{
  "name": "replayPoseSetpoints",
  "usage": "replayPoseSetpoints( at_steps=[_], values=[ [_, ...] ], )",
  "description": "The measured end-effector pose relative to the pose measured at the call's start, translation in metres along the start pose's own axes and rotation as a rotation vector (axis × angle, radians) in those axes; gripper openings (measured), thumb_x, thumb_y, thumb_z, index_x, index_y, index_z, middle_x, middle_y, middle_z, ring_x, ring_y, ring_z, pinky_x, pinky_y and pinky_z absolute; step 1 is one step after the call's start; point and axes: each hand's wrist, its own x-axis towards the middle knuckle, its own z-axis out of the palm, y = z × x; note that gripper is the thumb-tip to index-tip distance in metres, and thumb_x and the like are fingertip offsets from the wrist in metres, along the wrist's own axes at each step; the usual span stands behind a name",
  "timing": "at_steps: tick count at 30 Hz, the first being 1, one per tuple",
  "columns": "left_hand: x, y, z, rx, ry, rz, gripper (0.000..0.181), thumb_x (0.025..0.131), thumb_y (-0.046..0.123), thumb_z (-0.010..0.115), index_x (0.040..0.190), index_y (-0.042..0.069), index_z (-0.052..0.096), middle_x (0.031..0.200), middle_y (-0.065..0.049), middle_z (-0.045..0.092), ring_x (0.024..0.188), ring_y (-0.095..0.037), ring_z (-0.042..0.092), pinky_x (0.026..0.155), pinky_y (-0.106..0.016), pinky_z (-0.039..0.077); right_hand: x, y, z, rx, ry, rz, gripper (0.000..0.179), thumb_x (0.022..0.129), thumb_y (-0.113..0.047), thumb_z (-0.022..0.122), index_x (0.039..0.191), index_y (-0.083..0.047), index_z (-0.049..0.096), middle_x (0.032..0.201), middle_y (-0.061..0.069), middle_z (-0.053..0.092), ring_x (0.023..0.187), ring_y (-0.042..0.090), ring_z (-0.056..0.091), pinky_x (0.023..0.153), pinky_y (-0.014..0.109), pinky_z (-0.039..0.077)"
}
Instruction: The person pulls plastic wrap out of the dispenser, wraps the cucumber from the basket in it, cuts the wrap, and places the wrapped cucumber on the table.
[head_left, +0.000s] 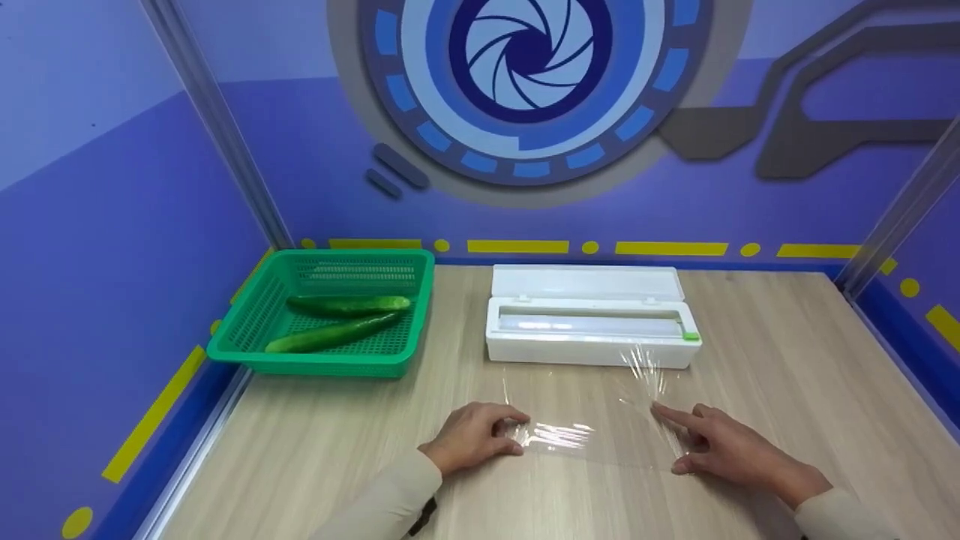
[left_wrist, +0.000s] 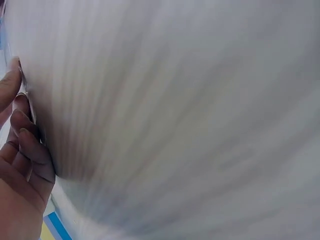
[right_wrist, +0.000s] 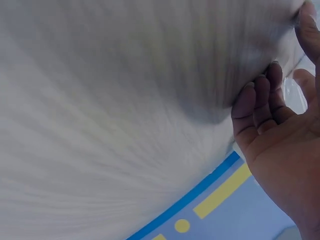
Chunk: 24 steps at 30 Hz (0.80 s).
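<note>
A thin clear sheet of plastic wrap [head_left: 592,442] stretches low over the wooden table, creased and shiny. Its left side is held by my left hand [head_left: 469,436], thumb and forefinger bent at the film's edge. On the other side my right hand [head_left: 731,450] holds the film at its near corner, where creases gather at the forefinger. Behind the sheet stands a white wrap box [head_left: 585,352], its lid raised and a roll of film [head_left: 592,325] inside. The wrist views show the left hand [left_wrist: 25,160] and right hand [right_wrist: 280,130] close to the tabletop; the exact fingertip contact is unclear.
A green basket [head_left: 322,367] at the back left contains two cucumbers, the upper cucumber [head_left: 345,304] and the lower cucumber [head_left: 330,335]. A green slider [head_left: 691,336] sits at the box's right end. Blue printed walls [head_left: 285,165] enclose the table [head_left: 787,352].
</note>
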Motion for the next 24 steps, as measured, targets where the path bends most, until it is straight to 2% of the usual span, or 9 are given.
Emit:
replayPoseSetpoints(
  at_steps=[4,7,10,15,24],
  values=[
    [-0.0006,0.0022,-0.0032,-0.031,-0.031,-0.036,0.042,0.088,0.029,0.089,0.127,0.022,0.079,0.084,0.015,0.062,0.077,-0.003,0.053,0.070,-0.024,0.043,0.0013,-0.0012,0.0002,0.006,-0.003,0.006,0.086,0.087,-0.044,0.085,0.160,-0.017,0.049,0.089,-0.002,0.043,0.080,0.010,0.039,0.066,0.028,0.035],
    [-0.0005,0.0034,-0.0057,-0.054,-0.039,-0.041,0.041,0.088,0.026,0.090,0.127,0.021,0.079,0.092,0.014,0.067,0.081,-0.005,0.054,0.074,-0.025,0.045,0.0007,-0.0020,-0.0003,-0.003,0.005,-0.008,0.086,0.088,-0.044,0.084,0.161,-0.017,0.049,0.090,-0.002,0.044,0.081,0.010,0.039,0.067,0.028,0.036],
    [-0.0004,0.0035,-0.0065,-0.068,-0.035,-0.034,0.040,0.088,0.024,0.090,0.127,0.021,0.080,0.094,0.014,0.069,0.080,-0.005,0.053,0.075,-0.025,0.045,-0.0001,-0.0033,-0.0009,-0.014,0.004,-0.017,0.085,0.089,-0.044,0.084,0.161,-0.017,0.048,0.091,-0.002,0.044,0.083,0.010,0.040,0.069,0.028,0.036],
    [-0.0001,0.0030,-0.0063,-0.065,-0.029,-0.007,0.038,0.089,0.020,0.089,0.126,0.021,0.080,0.087,0.014,0.066,0.078,-0.003,0.054,0.072,-0.024,0.045,-0.0006,-0.0030,-0.0001,-0.024,-0.005,-0.005,0.085,0.089,-0.044,0.083,0.161,-0.018,0.048,0.092,-0.003,0.045,0.084,0.010,0.042,0.070,0.028,0.037],
    [-0.0008,0.0058,-0.0104,-0.055,-0.016,0.035,0.038,0.087,0.017,0.089,0.125,0.018,0.081,0.097,0.011,0.074,0.086,-0.003,0.061,0.078,-0.023,0.049,-0.0007,-0.0027,0.0017,-0.028,0.006,-0.014,0.086,0.088,-0.043,0.084,0.162,-0.016,0.047,0.092,-0.003,0.046,0.085,0.010,0.043,0.071,0.027,0.037]
  ],
)
